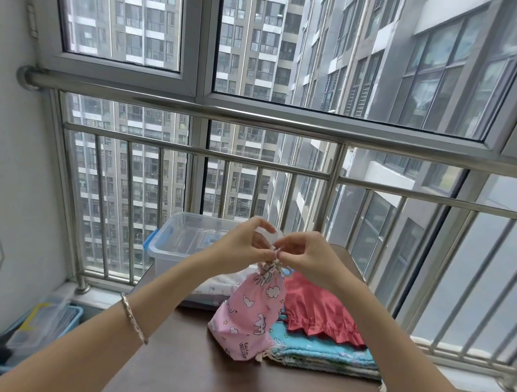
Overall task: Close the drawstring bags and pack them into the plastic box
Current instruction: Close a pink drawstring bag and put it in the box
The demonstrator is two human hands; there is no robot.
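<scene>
A pink drawstring bag with a cartoon print hangs over the dark table, its neck gathered tight. My left hand and my right hand meet above the neck, each pinching the bag's cords. A clear plastic box with blue latches stands open behind my hands, holding some light fabric. A red satin bag lies on a stack of flat bags, the top one blue, to the right of the pink bag.
A steel railing and windows close off the far side right behind the table. On the floor at the left stands a blue-rimmed bin with odds and ends. A white wall runs along the left.
</scene>
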